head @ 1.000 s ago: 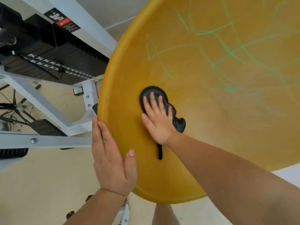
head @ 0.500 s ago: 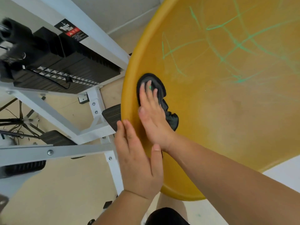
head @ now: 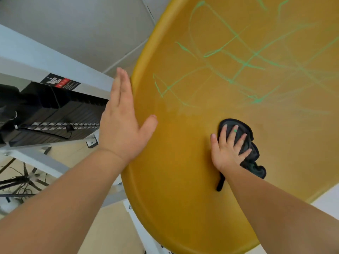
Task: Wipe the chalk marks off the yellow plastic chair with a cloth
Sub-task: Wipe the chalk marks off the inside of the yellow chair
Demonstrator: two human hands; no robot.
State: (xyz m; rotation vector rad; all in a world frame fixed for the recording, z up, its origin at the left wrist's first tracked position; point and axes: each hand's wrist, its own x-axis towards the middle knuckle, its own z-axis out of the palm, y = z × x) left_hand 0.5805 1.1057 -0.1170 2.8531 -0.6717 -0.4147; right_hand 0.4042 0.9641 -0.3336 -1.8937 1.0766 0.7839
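The yellow plastic chair fills the right of the view, its curved surface crossed by green chalk marks in the upper part. A black cloth lies flat on the surface below the marks. My right hand presses on the cloth with fingers spread. My left hand is flat against the chair's left rim, fingers straight and together, thumb resting on the yellow surface, holding nothing.
A white metal exercise frame with a black weight stack stands close on the left. Cables and dark stand legs lie on the pale floor at lower left. A grey wall is behind.
My right hand and the cloth slid right, away from the chair's left rim toward its middle. My left hand moved up along the rim. The view shifted, showing more chalk marks.
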